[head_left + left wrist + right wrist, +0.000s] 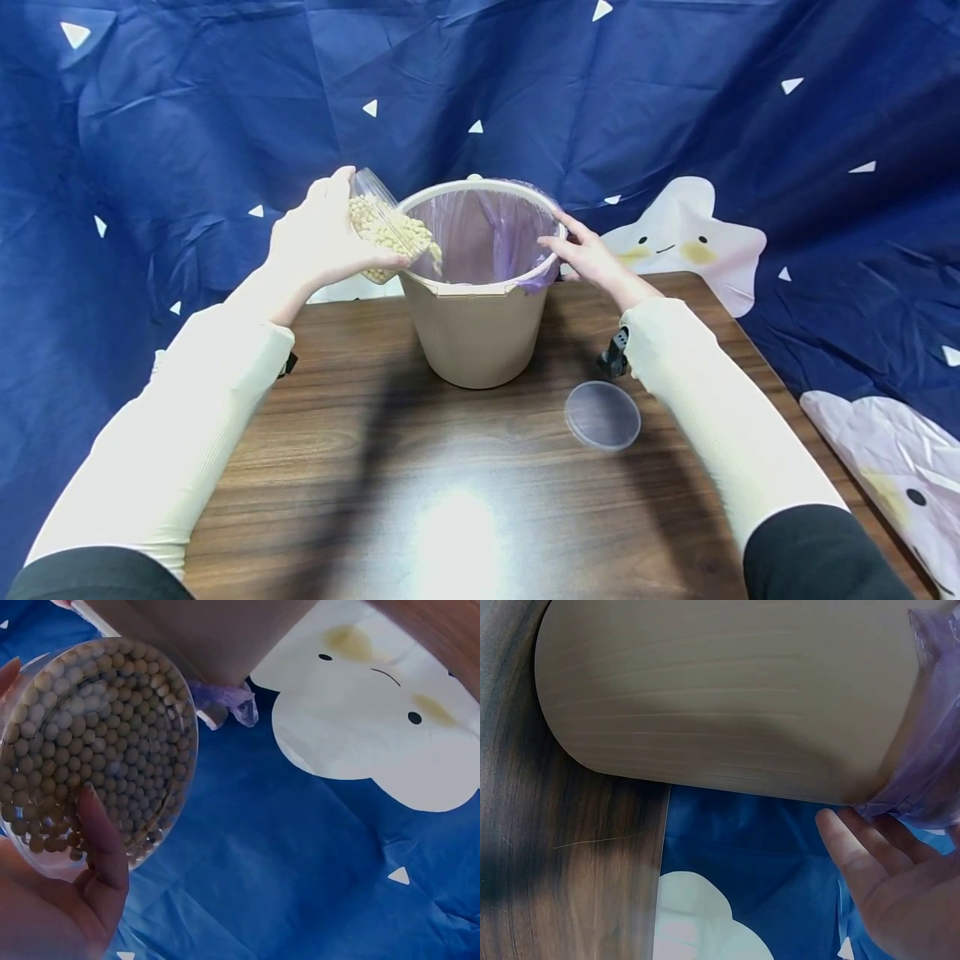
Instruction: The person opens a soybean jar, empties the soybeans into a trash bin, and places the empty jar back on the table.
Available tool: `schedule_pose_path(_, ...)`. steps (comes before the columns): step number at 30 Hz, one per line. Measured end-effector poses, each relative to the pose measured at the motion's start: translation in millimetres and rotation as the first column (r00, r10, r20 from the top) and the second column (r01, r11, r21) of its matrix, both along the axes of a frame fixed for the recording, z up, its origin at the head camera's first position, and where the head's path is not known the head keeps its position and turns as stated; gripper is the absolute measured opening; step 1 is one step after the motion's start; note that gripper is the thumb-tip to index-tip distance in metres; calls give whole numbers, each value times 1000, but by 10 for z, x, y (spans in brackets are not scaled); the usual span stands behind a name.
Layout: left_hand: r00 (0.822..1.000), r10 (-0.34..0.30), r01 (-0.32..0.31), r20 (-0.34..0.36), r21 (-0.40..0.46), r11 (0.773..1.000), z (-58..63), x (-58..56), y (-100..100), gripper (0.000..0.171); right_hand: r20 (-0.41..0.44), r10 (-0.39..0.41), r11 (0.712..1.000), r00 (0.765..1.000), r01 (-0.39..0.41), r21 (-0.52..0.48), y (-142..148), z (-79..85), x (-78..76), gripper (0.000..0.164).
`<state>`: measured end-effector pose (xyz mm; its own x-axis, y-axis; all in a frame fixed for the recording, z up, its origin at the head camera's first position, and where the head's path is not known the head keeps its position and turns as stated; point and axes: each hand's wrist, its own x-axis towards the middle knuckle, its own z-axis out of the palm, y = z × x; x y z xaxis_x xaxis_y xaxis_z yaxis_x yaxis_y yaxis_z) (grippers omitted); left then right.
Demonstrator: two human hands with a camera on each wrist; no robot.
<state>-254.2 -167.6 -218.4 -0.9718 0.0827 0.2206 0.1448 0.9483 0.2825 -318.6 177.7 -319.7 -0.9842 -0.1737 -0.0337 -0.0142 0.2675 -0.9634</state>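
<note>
My left hand (318, 233) grips a clear round plastic tub (26, 679) of pale yellow soybeans (112, 742). Its mouth tips down over the left rim of a beige trash can (476, 333), and beans spill inside. In the left wrist view the thumb lies across the tub's base. A purple plastic bag (506, 242) lines the can, its edge folded over the rim. At the right rim, my right hand (592, 258) holds the can, thumb over the edge and other fingers outside. The right wrist view has those fingers (855, 851) against the can beside the bag.
A clear round lid (602, 416) lies flat on the brown wooden table (300, 467), right of the can. Behind the table hangs a dark blue cloth (225, 100) with white triangles and smiling white shapes. A black device (615, 354) sits at the right wrist.
</note>
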Motion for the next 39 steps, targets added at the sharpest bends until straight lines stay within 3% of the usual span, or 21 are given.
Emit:
schedule_pose_path(22, 1000, -13, 13, 5, -54, 998, 58, 36, 94, 124, 11, -6, 1000, 1000, 6, 22, 0, 17, -1, 72)
schedule_pose_path(39, 999, -32, 33, 8, -128, 991, 94, 19, 165, 130, 18, -10, 1000, 1000, 10, 23, -1, 16, 12, 72)
